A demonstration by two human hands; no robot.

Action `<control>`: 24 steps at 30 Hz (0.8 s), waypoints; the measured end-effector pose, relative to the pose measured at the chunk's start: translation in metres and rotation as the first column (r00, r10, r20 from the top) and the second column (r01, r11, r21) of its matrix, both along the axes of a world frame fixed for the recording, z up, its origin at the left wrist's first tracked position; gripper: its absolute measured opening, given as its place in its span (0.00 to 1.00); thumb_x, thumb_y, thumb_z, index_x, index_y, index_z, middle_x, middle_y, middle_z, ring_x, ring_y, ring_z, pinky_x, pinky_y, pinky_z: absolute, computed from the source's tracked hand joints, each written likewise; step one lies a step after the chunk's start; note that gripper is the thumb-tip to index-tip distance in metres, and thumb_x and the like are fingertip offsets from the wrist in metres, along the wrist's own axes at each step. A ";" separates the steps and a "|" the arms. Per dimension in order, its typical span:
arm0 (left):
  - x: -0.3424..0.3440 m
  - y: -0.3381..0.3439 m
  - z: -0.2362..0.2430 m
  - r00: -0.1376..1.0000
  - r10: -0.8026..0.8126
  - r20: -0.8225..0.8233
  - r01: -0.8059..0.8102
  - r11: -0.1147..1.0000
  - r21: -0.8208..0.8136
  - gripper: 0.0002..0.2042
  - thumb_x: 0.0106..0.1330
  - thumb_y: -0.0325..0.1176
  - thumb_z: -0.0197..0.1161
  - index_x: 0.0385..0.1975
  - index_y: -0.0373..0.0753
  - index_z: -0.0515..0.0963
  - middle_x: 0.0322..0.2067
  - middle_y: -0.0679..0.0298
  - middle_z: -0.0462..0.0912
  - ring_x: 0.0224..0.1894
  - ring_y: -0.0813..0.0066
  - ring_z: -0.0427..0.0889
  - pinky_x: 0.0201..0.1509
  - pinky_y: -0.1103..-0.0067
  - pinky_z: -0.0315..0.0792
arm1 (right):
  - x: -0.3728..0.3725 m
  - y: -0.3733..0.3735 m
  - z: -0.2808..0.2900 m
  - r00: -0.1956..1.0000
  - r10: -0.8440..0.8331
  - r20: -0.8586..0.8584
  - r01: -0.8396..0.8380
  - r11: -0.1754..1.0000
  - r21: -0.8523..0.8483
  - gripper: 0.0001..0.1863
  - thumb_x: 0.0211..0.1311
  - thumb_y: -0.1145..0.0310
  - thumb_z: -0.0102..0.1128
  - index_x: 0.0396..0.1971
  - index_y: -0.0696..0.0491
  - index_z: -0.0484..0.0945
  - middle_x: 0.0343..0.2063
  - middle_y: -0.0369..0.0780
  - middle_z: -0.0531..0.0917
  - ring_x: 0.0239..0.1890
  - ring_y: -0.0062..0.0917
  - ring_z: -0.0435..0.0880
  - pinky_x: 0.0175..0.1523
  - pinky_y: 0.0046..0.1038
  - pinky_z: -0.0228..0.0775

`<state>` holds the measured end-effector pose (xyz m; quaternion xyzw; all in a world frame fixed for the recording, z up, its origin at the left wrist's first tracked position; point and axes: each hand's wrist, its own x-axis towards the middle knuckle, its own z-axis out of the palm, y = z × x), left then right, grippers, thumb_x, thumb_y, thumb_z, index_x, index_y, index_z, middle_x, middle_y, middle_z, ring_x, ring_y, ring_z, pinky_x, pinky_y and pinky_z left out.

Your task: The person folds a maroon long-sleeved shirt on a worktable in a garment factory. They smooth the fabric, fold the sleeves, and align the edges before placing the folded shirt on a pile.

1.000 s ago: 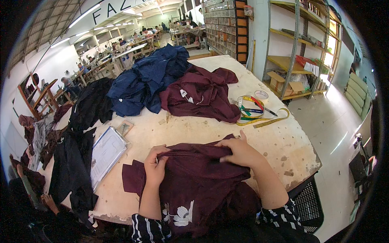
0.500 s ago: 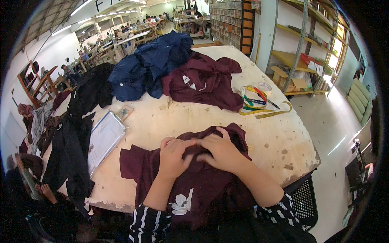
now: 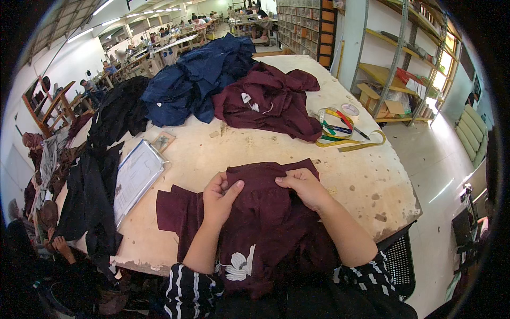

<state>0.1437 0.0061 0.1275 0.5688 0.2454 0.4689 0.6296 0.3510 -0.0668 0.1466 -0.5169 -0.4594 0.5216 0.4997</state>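
A maroon garment with a white flower motif lies across the near part of the pale worktable. My left hand pinches a gathered band at the garment's upper edge between thumb and fingers. My right hand grips the same band a short way to the right, thumb on top, so the fabric is spread flat between them. A plastic-sleeved paper sheet lies left of my hands, beside black garments.
Navy, maroon and black cloth piles line the far side, with tape measures and a tape roll. Another person's hand is at the lower left. Shelves stand at right; several people work at machines behind.
My hands came together on the bunched cloth, then moved apart, and now hold the band flattened at the top. The view has tilted, so the tabletop sits higher in the picture.
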 end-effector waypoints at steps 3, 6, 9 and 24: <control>-0.005 0.000 -0.006 0.997 0.071 0.003 -0.071 0.995 0.076 0.19 0.56 0.23 0.63 0.47 0.32 0.68 0.36 0.62 0.79 0.35 0.82 0.77 0.41 0.85 0.70 | -0.005 -0.002 0.007 1.000 0.010 -0.006 -0.010 1.000 0.017 0.14 0.58 0.65 0.56 0.31 0.62 0.80 0.29 0.37 0.82 0.31 0.17 0.77 0.41 0.19 0.67; -0.004 -0.002 -0.002 0.997 0.045 0.061 -0.053 0.990 0.130 0.21 0.54 0.21 0.64 0.47 0.33 0.67 0.35 0.62 0.78 0.33 0.82 0.77 0.38 0.86 0.71 | -0.003 -0.003 0.010 0.999 -0.017 -0.045 0.018 1.000 0.017 0.13 0.59 0.65 0.55 0.32 0.61 0.80 0.30 0.37 0.82 0.31 0.17 0.77 0.41 0.20 0.67; 0.002 -0.009 0.007 0.994 0.047 0.103 -0.055 0.995 0.078 0.21 0.52 0.19 0.65 0.46 0.34 0.67 0.34 0.61 0.78 0.32 0.81 0.77 0.38 0.86 0.71 | 0.006 -0.002 0.006 0.994 -0.012 -0.108 0.014 1.000 0.019 0.13 0.60 0.65 0.55 0.33 0.61 0.80 0.31 0.37 0.83 0.32 0.17 0.78 0.42 0.20 0.67; -0.004 0.000 -0.012 0.993 0.104 0.051 -0.106 0.994 0.036 0.11 0.54 0.19 0.63 0.35 0.32 0.71 0.32 0.63 0.79 0.30 0.82 0.78 0.38 0.87 0.70 | 0.011 -0.010 0.005 0.986 0.075 -0.146 -0.068 0.996 0.051 0.17 0.55 0.75 0.58 0.45 0.63 0.74 0.40 0.40 0.81 0.40 0.20 0.79 0.49 0.23 0.69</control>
